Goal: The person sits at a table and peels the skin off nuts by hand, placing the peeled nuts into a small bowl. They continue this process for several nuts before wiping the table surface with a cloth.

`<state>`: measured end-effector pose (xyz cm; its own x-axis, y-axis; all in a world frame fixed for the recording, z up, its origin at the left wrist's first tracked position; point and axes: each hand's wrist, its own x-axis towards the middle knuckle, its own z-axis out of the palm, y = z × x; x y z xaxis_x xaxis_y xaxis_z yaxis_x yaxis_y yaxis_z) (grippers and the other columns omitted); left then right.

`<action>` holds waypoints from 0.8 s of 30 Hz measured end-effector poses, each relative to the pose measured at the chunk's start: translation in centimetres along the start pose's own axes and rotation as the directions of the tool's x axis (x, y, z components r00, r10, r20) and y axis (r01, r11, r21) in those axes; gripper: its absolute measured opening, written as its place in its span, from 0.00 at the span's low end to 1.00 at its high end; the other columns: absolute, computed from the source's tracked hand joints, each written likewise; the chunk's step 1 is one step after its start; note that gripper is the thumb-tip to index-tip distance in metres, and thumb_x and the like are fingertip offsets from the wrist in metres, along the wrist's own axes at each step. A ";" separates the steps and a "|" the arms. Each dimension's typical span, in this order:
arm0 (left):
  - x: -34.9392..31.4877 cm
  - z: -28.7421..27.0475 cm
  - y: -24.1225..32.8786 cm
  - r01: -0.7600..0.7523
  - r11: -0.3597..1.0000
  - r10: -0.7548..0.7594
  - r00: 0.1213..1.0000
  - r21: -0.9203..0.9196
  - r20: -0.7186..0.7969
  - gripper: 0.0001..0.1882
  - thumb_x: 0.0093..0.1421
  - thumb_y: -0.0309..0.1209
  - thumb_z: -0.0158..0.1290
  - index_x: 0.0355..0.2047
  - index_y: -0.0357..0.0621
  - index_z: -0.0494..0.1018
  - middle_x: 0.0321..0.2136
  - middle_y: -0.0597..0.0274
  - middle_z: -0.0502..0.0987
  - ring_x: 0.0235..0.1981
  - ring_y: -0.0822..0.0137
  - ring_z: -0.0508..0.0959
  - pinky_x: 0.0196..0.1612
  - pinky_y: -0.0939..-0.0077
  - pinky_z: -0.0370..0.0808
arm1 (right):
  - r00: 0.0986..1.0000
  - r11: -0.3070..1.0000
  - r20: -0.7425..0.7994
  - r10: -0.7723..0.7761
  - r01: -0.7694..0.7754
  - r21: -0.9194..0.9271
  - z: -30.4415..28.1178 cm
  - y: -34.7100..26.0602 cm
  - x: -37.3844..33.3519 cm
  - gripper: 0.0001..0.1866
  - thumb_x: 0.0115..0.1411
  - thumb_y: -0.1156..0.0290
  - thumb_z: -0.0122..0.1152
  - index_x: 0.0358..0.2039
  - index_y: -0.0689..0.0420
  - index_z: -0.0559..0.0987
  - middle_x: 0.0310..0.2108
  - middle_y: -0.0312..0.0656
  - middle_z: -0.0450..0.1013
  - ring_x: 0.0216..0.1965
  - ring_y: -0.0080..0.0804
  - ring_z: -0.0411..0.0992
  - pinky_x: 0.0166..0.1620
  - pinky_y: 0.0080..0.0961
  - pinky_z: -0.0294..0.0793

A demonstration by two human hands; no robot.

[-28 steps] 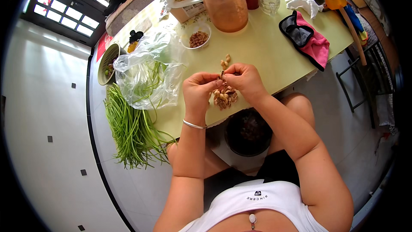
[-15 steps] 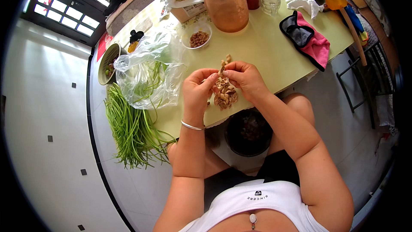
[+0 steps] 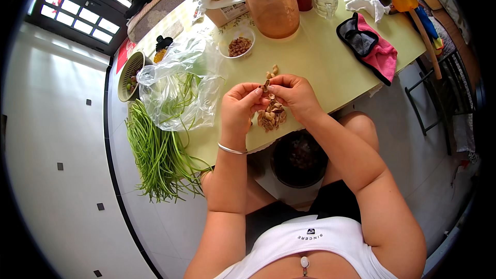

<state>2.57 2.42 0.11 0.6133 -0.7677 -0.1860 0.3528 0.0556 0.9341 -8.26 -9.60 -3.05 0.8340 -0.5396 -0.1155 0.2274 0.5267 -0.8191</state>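
Rn, L hand point(image 3: 238, 103) & R hand point(image 3: 294, 95) meet over the pale-yellow surface point(image 3: 312, 59), both grips closed, thumbs & fingertips pinching one small brown peanut point(image 3: 266, 87) btwn them. Heap of tan, broken peanut shells point(image 3: 272, 119) lies just nearer the body; round white bowl point(image 3: 223, 49) w/ reddish-brown shelled nuts point(image 3: 239, 46) sits farther back, slightly L.

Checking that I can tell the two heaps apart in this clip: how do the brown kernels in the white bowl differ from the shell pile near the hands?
The brown kernels are darker; the shell pile is mostly pale tan.
The kernels are small and rounded; the shell pile shows larger, curved pieces.
The kernels sit in a white bowl; the shell pile lies loose.
Both are on the yellow table.
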 end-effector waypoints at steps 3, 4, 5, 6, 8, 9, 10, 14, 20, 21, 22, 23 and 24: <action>-0.4 1.3 -0.4 -0.201 0.953 0.211 0.977 0.226 -0.021 0.07 0.58 0.21 0.55 0.36 0.30 0.74 0.30 0.55 0.79 0.27 0.69 0.80 0.31 0.81 0.79 | 0.999 1.000 -0.025 0.021 -0.021 0.000 0.0 0.1 -0.1 0.04 0.58 0.76 0.59 0.32 0.62 0.77 0.24 0.32 0.72 0.22 0.14 0.65 0.25 0.12 0.65; -0.5 1.6 -0.5 -0.279 0.912 0.295 0.955 0.300 -0.010 0.07 0.58 0.21 0.55 0.36 0.30 0.74 0.31 0.56 0.79 0.27 0.69 0.80 0.31 0.81 0.78 | 0.999 0.999 -0.011 0.047 -0.047 0.000 -0.1 0.2 0.0 0.04 0.59 0.75 0.58 0.32 0.62 0.76 0.24 0.32 0.72 0.22 0.15 0.66 0.25 0.12 0.65; -0.5 1.6 -0.5 -0.355 0.833 0.383 0.924 0.425 0.022 0.06 0.56 0.21 0.56 0.35 0.31 0.75 0.30 0.56 0.79 0.27 0.69 0.80 0.30 0.81 0.78 | 0.997 0.997 0.002 0.073 -0.073 0.000 -0.2 0.2 0.1 0.04 0.60 0.75 0.57 0.33 0.62 0.76 0.25 0.33 0.72 0.22 0.15 0.66 0.25 0.12 0.65; -0.6 1.6 -0.5 -0.420 0.730 0.461 0.885 0.539 0.065 0.06 0.55 0.21 0.57 0.34 0.32 0.75 0.30 0.57 0.79 0.26 0.69 0.80 0.30 0.81 0.77 | 0.994 0.994 0.005 0.107 -0.107 0.021 -0.1 0.1 0.0 0.04 0.60 0.75 0.56 0.33 0.62 0.76 0.25 0.33 0.72 0.23 0.15 0.66 0.25 0.12 0.65; -0.7 1.8 -0.5 -0.480 0.555 0.553 0.823 0.679 0.130 0.06 0.53 0.21 0.58 0.33 0.34 0.76 0.29 0.57 0.78 0.25 0.69 0.80 0.29 0.80 0.76 | 0.984 0.982 0.012 0.175 -0.176 0.063 0.1 -0.5 -0.2 0.05 0.62 0.74 0.54 0.33 0.62 0.76 0.26 0.35 0.72 0.24 0.16 0.67 0.25 0.12 0.65; -0.9 2.2 -0.2 -0.485 0.500 0.575 0.805 0.717 0.144 0.07 0.52 0.21 0.59 0.33 0.36 0.76 0.29 0.57 0.78 0.24 0.69 0.79 0.29 0.79 0.75 | 0.982 0.978 0.046 0.185 -0.188 0.094 -0.2 -0.4 0.0 0.06 0.62 0.73 0.53 0.34 0.61 0.76 0.27 0.35 0.72 0.24 0.16 0.67 0.25 0.12 0.66; -0.9 2.4 -0.1 -0.488 0.444 0.596 0.787 0.752 0.159 0.07 0.51 0.21 0.60 0.32 0.37 0.77 0.28 0.57 0.77 0.24 0.68 0.79 0.28 0.79 0.75 | 0.978 0.972 0.080 0.192 -0.201 0.125 -0.8 -0.1 0.2 0.06 0.63 0.73 0.52 0.35 0.61 0.76 0.27 0.35 0.72 0.24 0.16 0.67 0.25 0.13 0.66; -0.8 1.8 -0.3 -0.449 0.426 0.582 0.800 0.785 0.142 0.08 0.49 0.21 0.59 0.32 0.38 0.77 0.28 0.56 0.77 0.21 0.66 0.77 0.27 0.77 0.74 | 0.961 0.958 0.000 0.278 -0.278 0.073 0.1 -1.0 -0.1 0.06 0.64 0.72 0.51 0.34 0.60 0.76 0.25 0.33 0.71 0.20 0.14 0.63 0.21 0.11 0.58; -0.4 0.2 0.5 -0.361 0.372 0.445 0.878 0.855 0.177 0.11 0.47 0.22 0.55 0.34 0.38 0.78 0.30 0.54 0.77 0.30 0.60 0.77 0.36 0.68 0.74 | 0.992 0.927 -0.126 -0.004 -0.043 -0.372 -1.7 -2.0 0.6 0.09 0.63 0.70 0.52 0.34 0.60 0.78 0.22 0.31 0.68 0.17 0.14 0.57 0.19 0.11 0.53; -0.2 0.2 0.3 -0.364 0.334 0.469 0.864 0.869 0.182 0.12 0.48 0.22 0.55 0.35 0.39 0.78 0.31 0.54 0.77 0.33 0.58 0.77 0.38 0.67 0.74 | 0.991 0.950 -0.130 0.022 -0.061 -0.307 -2.0 -2.5 0.7 0.09 0.63 0.71 0.52 0.33 0.60 0.78 0.20 0.30 0.67 0.17 0.14 0.58 0.20 0.12 0.55; 0.0 0.3 0.2 -0.365 0.295 0.492 0.850 0.883 0.187 0.12 0.48 0.23 0.55 0.35 0.39 0.78 0.32 0.53 0.77 0.35 0.57 0.76 0.41 0.65 0.73 | 0.990 0.967 -0.132 0.048 -0.079 -0.241 -2.2 -3.0 0.7 0.08 0.63 0.71 0.52 0.32 0.60 0.79 0.19 0.30 0.67 0.17 0.14 0.58 0.20 0.12 0.56; 0.3 0.6 -0.1 -0.397 0.234 0.538 0.813 0.887 0.222 0.13 0.48 0.23 0.55 0.36 0.39 0.78 0.32 0.53 0.77 0.37 0.56 0.76 0.42 0.64 0.73 | 0.988 0.980 -0.132 0.074 -0.097 -0.173 -2.4 -3.2 0.7 0.08 0.62 0.71 0.53 0.31 0.60 0.79 0.18 0.30 0.67 0.17 0.15 0.59 0.20 0.13 0.57; 0.7 1.0 -0.4 -0.426 0.171 0.581 0.772 0.888 0.259 0.13 0.48 0.22 0.55 0.37 0.40 0.78 0.33 0.53 0.76 0.38 0.55 0.75 0.43 0.64 0.72 | 0.989 0.985 -0.125 0.075 -0.093 -0.143 -2.3 -3.3 0.7 0.08 0.62 0.72 0.53 0.31 0.60 0.79 0.18 0.30 0.67 0.17 0.15 0.59 0.20 0.13 0.57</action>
<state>2.14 1.18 -0.13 0.4952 -0.7256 0.4778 -0.8290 -0.2303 0.5096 -9.60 -13.23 -1.75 0.7791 -0.5766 -0.2461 0.0746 0.4750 -0.8768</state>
